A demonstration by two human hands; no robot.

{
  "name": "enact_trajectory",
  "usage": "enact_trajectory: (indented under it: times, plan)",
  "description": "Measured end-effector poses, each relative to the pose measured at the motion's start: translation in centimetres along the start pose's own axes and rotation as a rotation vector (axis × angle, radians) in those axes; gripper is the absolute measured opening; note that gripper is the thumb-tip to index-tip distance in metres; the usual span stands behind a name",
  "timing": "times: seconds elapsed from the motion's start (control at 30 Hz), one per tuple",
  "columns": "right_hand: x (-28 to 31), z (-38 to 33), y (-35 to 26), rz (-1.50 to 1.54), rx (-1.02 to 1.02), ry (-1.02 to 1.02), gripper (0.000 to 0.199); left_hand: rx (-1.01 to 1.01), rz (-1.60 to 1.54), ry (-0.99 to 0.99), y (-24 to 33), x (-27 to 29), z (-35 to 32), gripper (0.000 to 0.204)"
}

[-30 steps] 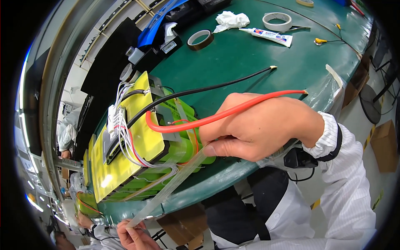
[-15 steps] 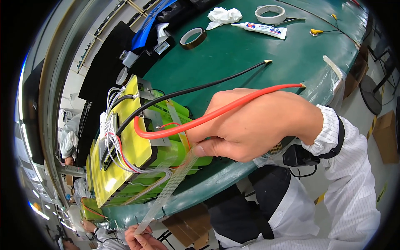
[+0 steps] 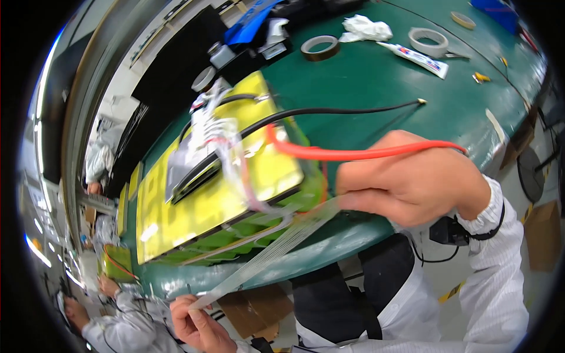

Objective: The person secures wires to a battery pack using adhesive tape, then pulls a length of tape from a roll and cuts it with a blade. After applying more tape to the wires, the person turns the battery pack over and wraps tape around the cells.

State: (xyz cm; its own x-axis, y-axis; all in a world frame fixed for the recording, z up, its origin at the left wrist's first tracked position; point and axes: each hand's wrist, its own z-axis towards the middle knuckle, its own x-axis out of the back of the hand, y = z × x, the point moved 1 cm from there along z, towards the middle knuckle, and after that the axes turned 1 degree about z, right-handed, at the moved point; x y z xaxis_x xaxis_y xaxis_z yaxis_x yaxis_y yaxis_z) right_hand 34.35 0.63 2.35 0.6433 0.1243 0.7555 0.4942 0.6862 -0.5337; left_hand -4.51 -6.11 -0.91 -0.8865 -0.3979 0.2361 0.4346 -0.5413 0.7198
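A battery pack point(image 3: 218, 194) with yellow boards over green cells sits tilted in view at the table's near edge. A clear ribbed strip of tape point(image 3: 271, 254) stretches slantwise along its near right side. My left hand point(image 3: 201, 328), low in the view, pinches the strip's lower end. My right hand point(image 3: 415, 179) is closed on the upper end, just right of the pack; its fingertips are partly blurred. A thick red cable point(image 3: 353, 154) runs from the pack over the back of my right hand. A black cable point(image 3: 329, 110) reaches out farther back. White thin wires point(image 3: 215, 126) bunch on the board.
On the green table point(image 3: 376, 76) lie a brown tape roll point(image 3: 321, 54), crumpled white tissue point(image 3: 365, 28), a white tube point(image 3: 416, 60), and a pale tape roll point(image 3: 428, 48). Another person's sleeve point(image 3: 132, 329) shows at lower left, near a smaller yellow-green pack point(image 3: 118, 263).
The battery pack shows more of its yellow top and sits farther right in view, along with the table items. My right hand has shifted right; the strip stays stretched between both hands.
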Motion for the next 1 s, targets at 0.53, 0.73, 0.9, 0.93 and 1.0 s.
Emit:
enact_trajectory:
  times: [0.53,0.73,0.9,0.93,1.0]
  plan:
    - [-1.9,-1.0,-3.0,-0.153,-0.060,0.167,0.008,0.033,-0.023,0.007,-3.2,-0.9,1.9,0.010]
    - [-3.8,-0.5,-4.4,-0.190,-0.116,0.227,0.013,-0.037,0.036,0.050,-4.5,-0.7,3.7,0.011]
    - [-4.8,-0.7,-4.6,-0.252,-0.155,0.218,0.016,-0.027,0.016,0.049,-5.7,-0.9,4.1,0.011]
    - [-4.9,-0.6,-4.9,-0.252,-0.154,0.212,0.016,-0.009,0.002,0.049,-5.7,-0.9,4.1,0.011]
    - [-5.0,-0.5,-5.3,-0.281,-0.172,0.214,0.017,0.012,-0.012,0.052,-5.8,-0.8,4.2,0.011]
